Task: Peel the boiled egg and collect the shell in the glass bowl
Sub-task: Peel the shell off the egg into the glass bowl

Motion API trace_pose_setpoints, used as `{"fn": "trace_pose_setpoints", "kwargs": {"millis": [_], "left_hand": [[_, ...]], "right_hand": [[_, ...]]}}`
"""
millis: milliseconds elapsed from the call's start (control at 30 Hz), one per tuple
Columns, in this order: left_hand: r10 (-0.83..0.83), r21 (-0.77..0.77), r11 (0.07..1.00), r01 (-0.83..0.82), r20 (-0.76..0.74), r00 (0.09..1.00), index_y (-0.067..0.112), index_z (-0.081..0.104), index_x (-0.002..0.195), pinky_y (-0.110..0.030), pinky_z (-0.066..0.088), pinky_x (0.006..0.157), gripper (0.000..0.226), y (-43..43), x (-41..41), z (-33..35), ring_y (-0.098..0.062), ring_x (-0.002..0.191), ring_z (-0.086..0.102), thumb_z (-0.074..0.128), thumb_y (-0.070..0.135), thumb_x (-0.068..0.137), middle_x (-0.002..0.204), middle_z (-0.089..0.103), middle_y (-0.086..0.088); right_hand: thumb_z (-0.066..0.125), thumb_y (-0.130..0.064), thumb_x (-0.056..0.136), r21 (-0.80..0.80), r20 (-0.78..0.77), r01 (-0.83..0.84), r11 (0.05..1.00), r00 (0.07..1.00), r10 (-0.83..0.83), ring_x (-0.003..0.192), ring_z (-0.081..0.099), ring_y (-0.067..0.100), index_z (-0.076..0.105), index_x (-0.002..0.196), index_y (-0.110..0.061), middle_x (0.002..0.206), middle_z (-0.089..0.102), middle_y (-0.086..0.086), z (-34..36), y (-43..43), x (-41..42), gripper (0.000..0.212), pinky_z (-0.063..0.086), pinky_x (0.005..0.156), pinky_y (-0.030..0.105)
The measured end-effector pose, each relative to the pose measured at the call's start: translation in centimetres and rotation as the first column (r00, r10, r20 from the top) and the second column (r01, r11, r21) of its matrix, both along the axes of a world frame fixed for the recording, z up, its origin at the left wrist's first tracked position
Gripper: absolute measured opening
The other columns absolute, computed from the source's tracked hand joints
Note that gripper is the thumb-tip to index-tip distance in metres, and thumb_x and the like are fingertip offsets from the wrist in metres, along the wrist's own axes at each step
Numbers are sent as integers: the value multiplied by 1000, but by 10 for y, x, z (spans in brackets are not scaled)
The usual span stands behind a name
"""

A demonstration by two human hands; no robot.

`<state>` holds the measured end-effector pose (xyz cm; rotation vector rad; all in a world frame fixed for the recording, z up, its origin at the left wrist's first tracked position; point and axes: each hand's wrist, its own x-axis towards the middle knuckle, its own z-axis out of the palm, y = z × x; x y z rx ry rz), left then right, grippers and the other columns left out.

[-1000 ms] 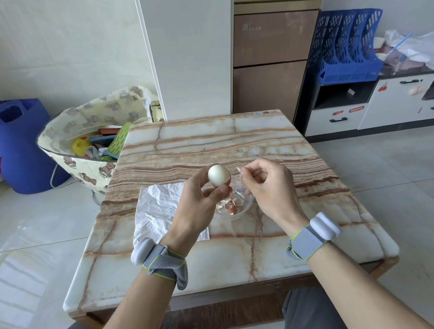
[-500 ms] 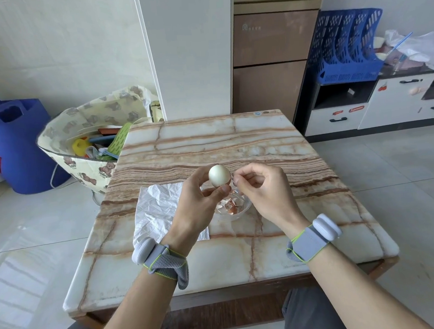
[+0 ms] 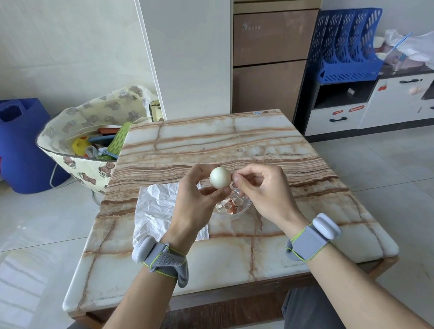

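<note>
A left hand (image 3: pixel 195 207) cradles a pale, mostly bare egg (image 3: pixel 220 177) between thumb and curled fingers, above a glass bowl (image 3: pixel 242 213) of shell pieces (image 3: pixel 228 206) at its 6 o'clock. The right hand (image 3: pixel 266 191) pinches at the egg's 3 o'clock side; whether a scrap lies between those fingertips cannot be told. Likely light, slick and soft: hold it gently around its middle

Left grip (image 3: pixel 195 204) raised, back toward the camera, thumb and fingers curled round the egg (image 3: pixel 220 177), right grip (image 3: pixel 264 192) just beside it, fingers curled, thumb and forefinger pinched together, both forearms angled inward
</note>
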<state>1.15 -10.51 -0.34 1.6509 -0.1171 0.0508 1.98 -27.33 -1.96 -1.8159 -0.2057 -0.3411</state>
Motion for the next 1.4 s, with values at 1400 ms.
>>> {"fn": "trace_pose_setpoints", "kwargs": {"millis": [1400], "left_hand": [[-116,-75,991,112,-47,992,4,59,126,-41,60,89,43,-2,-5,-3,-39,98,75,78,1,88,118,70,-20]], "right_hand": [[81,-23,92,-17,68,-8,1000,998,10,71,72,9,79,89,-15,79,78,-5,-1,2,3,8,59,70,30]]}}
